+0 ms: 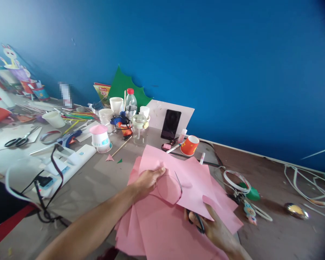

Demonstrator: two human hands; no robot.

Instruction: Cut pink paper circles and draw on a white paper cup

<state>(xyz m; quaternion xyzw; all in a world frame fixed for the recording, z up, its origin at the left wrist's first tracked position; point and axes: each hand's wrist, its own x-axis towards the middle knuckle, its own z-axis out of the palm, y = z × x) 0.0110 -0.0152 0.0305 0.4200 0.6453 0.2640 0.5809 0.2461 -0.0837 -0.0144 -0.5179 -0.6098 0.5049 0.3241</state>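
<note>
1. Behind everything, a blue wall is seen, and by it the grey desk is backed.
2. On the desk, a stack of pink paper is spread, its corners fanned out unevenly.
3. Over the stack, the sheet is held partly raised. Its long axis is run slantwise, from the far left corner down to the near right, and a round outline is borne on it. Judged by look, it is light, thin and rather soft: easily bent, creased or torn, more so where it is unsupported. It is best gripped flat by the margin, outside the outline.
4. At the sheet's left part, just beside the outline, the left hand is placed. The paper is pinched with the thumb on top; the grip looks closed, though the fingers underneath are hidden.
5. Below the sheet's near edge, the right hand is wrapped around the scissors' handles, the fingers curled.
6. By the outline's right side, a blade of the scissors is shown, pointed away and to the left. They look stiff, heavier than paper, and are best taken by the loops. How far the blades are parted cannot be told.
7. Beyond the paper, a red cup is set upright.
</note>
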